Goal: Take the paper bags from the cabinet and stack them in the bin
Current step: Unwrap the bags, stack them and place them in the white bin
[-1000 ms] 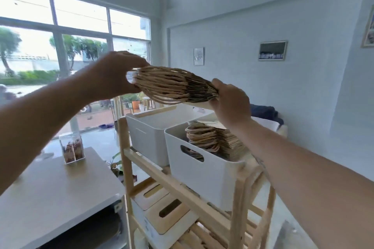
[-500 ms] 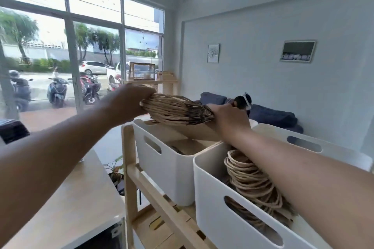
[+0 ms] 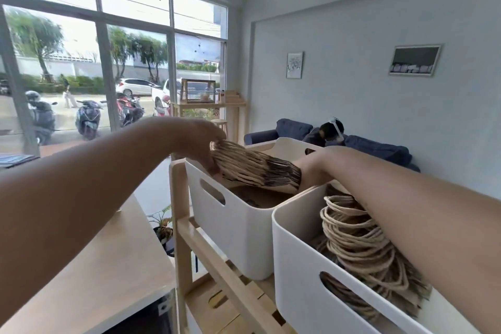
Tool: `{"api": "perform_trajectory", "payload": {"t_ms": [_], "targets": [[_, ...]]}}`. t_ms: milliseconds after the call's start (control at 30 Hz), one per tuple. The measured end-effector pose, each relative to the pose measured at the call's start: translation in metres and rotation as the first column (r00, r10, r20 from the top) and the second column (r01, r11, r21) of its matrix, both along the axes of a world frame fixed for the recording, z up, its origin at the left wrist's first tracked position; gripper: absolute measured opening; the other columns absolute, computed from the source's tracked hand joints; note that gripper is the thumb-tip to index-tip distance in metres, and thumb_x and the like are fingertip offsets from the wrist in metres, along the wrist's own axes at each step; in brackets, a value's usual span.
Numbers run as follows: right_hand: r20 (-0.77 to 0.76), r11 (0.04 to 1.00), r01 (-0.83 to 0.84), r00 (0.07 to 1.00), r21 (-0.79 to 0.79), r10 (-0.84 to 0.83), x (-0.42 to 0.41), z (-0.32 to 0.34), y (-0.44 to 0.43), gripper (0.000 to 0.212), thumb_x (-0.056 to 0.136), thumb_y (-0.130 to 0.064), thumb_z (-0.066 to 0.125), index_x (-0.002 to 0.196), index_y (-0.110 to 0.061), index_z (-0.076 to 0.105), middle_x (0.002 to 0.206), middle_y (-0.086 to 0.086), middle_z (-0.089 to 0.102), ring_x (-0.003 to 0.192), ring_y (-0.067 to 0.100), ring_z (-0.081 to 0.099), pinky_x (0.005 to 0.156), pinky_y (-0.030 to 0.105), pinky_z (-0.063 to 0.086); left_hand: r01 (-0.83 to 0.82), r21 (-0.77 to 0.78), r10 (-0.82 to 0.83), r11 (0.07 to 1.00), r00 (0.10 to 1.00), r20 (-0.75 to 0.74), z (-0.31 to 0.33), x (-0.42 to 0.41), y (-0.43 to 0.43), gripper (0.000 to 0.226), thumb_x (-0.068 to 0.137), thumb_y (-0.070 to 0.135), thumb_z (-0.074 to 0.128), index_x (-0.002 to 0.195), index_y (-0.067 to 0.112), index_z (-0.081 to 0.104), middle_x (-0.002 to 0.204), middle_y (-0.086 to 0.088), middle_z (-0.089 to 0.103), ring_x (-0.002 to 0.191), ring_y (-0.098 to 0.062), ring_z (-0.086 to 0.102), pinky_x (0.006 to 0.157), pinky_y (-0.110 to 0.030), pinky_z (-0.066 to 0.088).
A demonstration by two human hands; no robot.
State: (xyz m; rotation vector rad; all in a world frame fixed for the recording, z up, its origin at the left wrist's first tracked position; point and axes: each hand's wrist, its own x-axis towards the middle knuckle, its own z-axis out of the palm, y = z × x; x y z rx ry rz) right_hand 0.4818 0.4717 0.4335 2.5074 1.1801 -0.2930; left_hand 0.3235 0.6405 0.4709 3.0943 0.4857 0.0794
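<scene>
A thick bundle of brown paper bags (image 3: 260, 171) with twisted cord handles lies tilted across the mouth of the far white bin (image 3: 238, 225). My left hand (image 3: 202, 141) grips its handle end at the bin's left rim. My right hand (image 3: 311, 168) holds the bag end, partly sunk inside the bin and half hidden by the bundle. The near white bin (image 3: 303, 266) holds another stack of paper bags (image 3: 360, 247) with looped cord handles, under my right forearm.
Both bins stand on the top of a light wooden rack (image 3: 217, 271), with lidded boxes on the shelf below. A pale wooden counter (image 3: 95, 274) lies to the left. A small potted plant (image 3: 162, 228) sits on the floor between them. A person sits on a blue sofa (image 3: 379, 149) behind.
Both hands have lowered the bundle from above the rack into the mouth of the far bin. The view has moved closer and lower over the bins.
</scene>
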Motion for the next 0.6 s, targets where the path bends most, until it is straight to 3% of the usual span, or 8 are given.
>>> {"api": "perform_trajectory", "payload": {"t_ms": [33,100,167,267,333,433,600], "targets": [[-0.031,0.998,0.019,0.999,-0.061,-0.021,0.004,-0.001,0.004,0.028,0.094,-0.020,0.062,0.118,-0.008,0.058,0.107,0.015,0.063,0.088,0.019,0.052,0.071,0.007,0.042,-0.020,-0.061,0.016,0.998,0.997,-0.072,0.005,-0.003,-0.005,0.071,0.071,0.035,0.085,0.133,0.021,0.054,0.128,-0.001,0.058,0.115,-0.020,0.051,0.100,-0.033,0.042],[0.026,0.993,0.011,1.000,-0.118,-0.008,0.035,-0.013,0.020,0.053,0.072,-0.051,0.075,0.117,-0.029,0.056,0.115,0.006,0.063,0.100,0.021,0.058,0.092,0.028,0.049,-0.046,-0.241,0.008,0.969,0.988,-0.155,0.014,-0.008,-0.012,0.083,0.070,0.040,0.080,0.143,0.019,0.046,0.148,-0.004,0.045,0.135,-0.025,0.040,0.113,-0.039,0.032],[0.046,0.992,0.009,0.999,-0.123,-0.004,0.038,-0.015,0.022,0.074,0.058,-0.065,0.075,0.124,-0.045,0.046,0.130,-0.004,0.057,0.112,0.022,0.055,0.100,0.039,0.044,-0.041,-0.310,-0.015,0.950,0.984,-0.176,0.018,-0.011,-0.019,0.086,0.070,0.047,0.073,0.146,0.019,0.043,0.155,-0.004,0.036,0.142,-0.025,0.032,0.116,-0.039,0.025],[0.023,0.992,0.028,0.999,-0.122,-0.025,0.010,-0.005,0.014,0.099,0.079,-0.049,0.073,0.153,-0.043,0.008,0.156,-0.004,0.030,0.139,0.027,0.035,0.112,0.040,0.031,-0.022,-0.056,0.011,0.998,0.983,-0.186,0.005,-0.007,-0.030,0.074,0.081,0.061,0.062,0.144,0.026,0.046,0.162,-0.003,0.023,0.145,-0.028,0.026,0.117,-0.044,0.022],[-0.043,0.992,0.077,0.996,-0.103,-0.082,0.003,-0.002,0.010,0.099,0.087,-0.041,0.070,0.155,-0.036,0.000,0.161,0.003,0.021,0.144,0.028,0.030,0.114,0.038,0.030,0.008,0.072,0.009,0.997,0.972,-0.235,-0.010,-0.002,-0.040,0.068,0.089,0.067,0.045,0.138,0.021,0.051,0.160,-0.007,0.027,0.141,-0.030,0.033,0.113,-0.044,0.028],[-0.117,0.996,0.065,0.991,-0.053,-0.071,-0.011,0.006,0.002,0.088,0.092,-0.037,0.065,0.157,-0.026,0.006,0.162,0.006,0.019,0.146,0.027,0.027,0.112,0.035,0.031,0.010,0.049,0.006,0.999,0.949,-0.316,-0.027,0.004,-0.052,0.063,0.099,0.059,0.031,0.137,0.011,0.049,0.142,-0.011,0.051,0.125,-0.025,0.048,0.100,-0.036,0.036],[-0.206,0.990,0.068,0.978,0.122,-0.042,-0.026,0.015,-0.008,0.079,0.090,-0.048,0.063,0.154,-0.025,0.024,0.158,0.002,0.032,0.141,0.024,0.036,0.115,0.040,0.033,-0.027,-0.004,0.026,1.000,0.973,-0.227,-0.029,0.002,-0.048,0.060,0.095,0.059,0.045,0.131,0.013,0.053,0.133,-0.008,0.056,0.110,-0.022,0.051,0.098,-0.037,0.040]]}}
